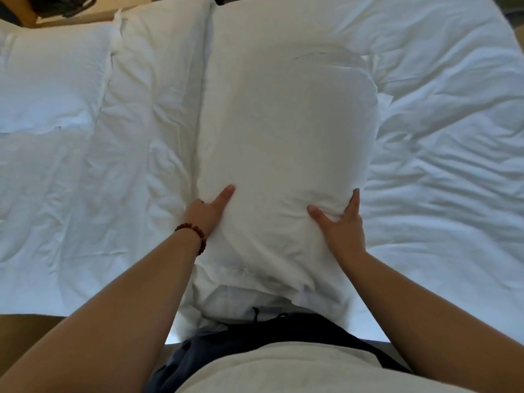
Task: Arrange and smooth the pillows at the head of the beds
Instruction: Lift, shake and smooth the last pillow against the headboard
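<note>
Both forearms are bare, with no sleeves showing. The left wrist wears a bracelet of round, dark reddish-brown beads. The torso is covered by a pale, off-white top; beyond its hem are dark navy trousers with a thin dark drawstring at the waist
</note>
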The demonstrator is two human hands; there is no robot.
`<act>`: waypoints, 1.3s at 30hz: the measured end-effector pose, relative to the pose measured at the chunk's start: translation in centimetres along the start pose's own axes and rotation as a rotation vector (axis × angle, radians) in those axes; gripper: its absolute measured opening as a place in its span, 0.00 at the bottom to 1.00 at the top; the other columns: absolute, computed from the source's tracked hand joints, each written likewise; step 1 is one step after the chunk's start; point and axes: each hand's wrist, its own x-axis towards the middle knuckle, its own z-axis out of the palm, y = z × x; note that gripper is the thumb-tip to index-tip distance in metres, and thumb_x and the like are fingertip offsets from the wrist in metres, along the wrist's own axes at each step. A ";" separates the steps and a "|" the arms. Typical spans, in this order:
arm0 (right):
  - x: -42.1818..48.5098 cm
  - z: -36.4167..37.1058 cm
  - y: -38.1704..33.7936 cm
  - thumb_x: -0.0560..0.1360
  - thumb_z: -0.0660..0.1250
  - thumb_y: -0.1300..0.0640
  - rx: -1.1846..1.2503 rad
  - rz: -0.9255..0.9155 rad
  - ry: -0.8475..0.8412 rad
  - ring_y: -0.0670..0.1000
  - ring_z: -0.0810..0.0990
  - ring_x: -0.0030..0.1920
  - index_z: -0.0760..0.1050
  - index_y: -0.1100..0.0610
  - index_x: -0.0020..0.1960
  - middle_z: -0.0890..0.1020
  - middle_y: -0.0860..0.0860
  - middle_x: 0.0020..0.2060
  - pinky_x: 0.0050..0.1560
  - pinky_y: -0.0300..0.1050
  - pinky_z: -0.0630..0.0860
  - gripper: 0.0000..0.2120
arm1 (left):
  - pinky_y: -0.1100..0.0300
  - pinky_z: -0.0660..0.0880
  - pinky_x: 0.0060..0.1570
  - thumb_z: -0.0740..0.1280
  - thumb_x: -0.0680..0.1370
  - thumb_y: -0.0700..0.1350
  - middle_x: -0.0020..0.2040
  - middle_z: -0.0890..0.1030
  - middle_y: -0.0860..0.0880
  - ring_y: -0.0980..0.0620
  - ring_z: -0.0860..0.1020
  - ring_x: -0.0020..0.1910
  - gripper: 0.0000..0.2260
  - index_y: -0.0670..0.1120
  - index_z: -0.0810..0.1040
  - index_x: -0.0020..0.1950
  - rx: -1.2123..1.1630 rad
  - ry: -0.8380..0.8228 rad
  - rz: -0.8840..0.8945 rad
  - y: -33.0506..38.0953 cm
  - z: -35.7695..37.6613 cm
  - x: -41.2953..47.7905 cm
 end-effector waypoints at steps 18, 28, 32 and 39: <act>-10.4 4.2 -15.4 0.67 0.76 0.43 0.540 -0.397 -0.101 0.44 0.77 0.59 0.67 0.46 0.72 0.78 0.42 0.61 0.59 0.38 0.73 0.36 | 0.62 0.70 0.34 0.73 0.72 0.59 0.42 0.80 0.53 0.56 0.78 0.40 0.15 0.48 0.77 0.47 -0.414 0.484 0.365 7.6 -16.5 -11.0; -22.4 16.0 -23.6 0.68 0.75 0.42 0.458 -0.552 -0.335 0.46 0.77 0.57 0.70 0.42 0.66 0.78 0.40 0.56 0.58 0.45 0.73 0.29 | 0.52 0.77 0.44 0.74 0.70 0.60 0.45 0.80 0.49 0.48 0.79 0.44 0.20 0.44 0.76 0.47 -0.660 0.702 0.279 -2.1 -33.9 -14.4; -28.1 23.3 -26.6 0.67 0.75 0.38 0.441 -0.638 -0.418 0.46 0.77 0.60 0.69 0.42 0.69 0.78 0.40 0.60 0.64 0.52 0.74 0.34 | 0.58 0.73 0.37 0.73 0.71 0.58 0.41 0.78 0.50 0.51 0.77 0.40 0.17 0.45 0.75 0.43 -0.741 0.779 0.272 -7.3 -42.2 -14.6; -34.3 33.4 -36.6 0.70 0.75 0.49 0.174 -0.726 -0.721 0.51 0.72 0.64 0.56 0.28 0.72 0.67 0.42 0.63 0.64 0.50 0.72 0.40 | 0.66 0.68 0.27 0.65 0.79 0.55 0.35 0.70 0.48 0.57 0.73 0.30 0.16 0.41 0.76 0.51 -0.576 0.758 0.311 -14.4 -57.1 -13.6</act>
